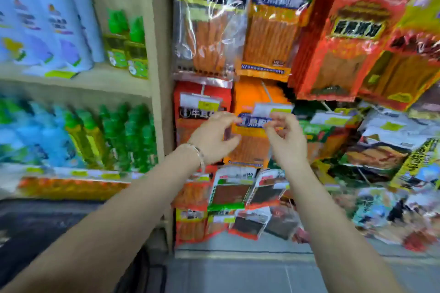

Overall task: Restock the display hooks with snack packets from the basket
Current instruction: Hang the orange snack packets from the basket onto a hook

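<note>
An orange snack packet with a blue label hangs in the middle row of the display, under a hook that carries a white price tag. My left hand grips the packet's left edge, fingers curled over its top and thumb on its front. Curled fingertips of my right hand pinch the packet's upper right part just below the tag. Other packets hang above, below and to both sides. The frame is blurred. No basket shows.
A red packet hangs directly left of the orange one. Larger orange and red packets hang above. A wooden shelf unit on the left holds bottles. Grey floor tiles lie below.
</note>
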Tool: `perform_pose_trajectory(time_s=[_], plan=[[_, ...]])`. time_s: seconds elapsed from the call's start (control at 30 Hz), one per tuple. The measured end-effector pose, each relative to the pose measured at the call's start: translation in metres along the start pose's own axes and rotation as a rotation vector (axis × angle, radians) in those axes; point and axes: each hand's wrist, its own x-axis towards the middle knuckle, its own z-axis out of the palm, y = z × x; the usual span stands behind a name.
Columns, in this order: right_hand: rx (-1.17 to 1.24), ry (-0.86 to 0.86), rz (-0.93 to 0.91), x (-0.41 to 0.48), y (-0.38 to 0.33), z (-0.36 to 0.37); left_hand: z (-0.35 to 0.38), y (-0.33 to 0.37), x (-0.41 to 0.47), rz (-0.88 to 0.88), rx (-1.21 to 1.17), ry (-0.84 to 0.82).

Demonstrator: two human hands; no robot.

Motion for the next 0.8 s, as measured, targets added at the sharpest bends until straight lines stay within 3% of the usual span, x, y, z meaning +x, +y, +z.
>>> perform_pose_trajectory(time_s=[0.2, 0.37, 0.6, 0.8], plan=[[0.135, -0.245, 0.247, -0.146, 0.033, 0.065, 0.019, -0.085, -0.190, -0.555, -0.041, -0.121], [0.074, -0.597, 0.361, -0.244, 0.038, 0.131, 0.005, -0.142, -0.319, -0.989, -0.139, -0.023], [-0.010, -0.917, 0.441, -0.314, 0.011, 0.273, -0.065, -0.230, -0.401, -1.171, -0.114, 0.066], [-0.125, -1.064, 0.616, -0.347, 0.003, 0.389, -0.110, -0.319, -0.442, -1.260, -0.107, -0.020]])
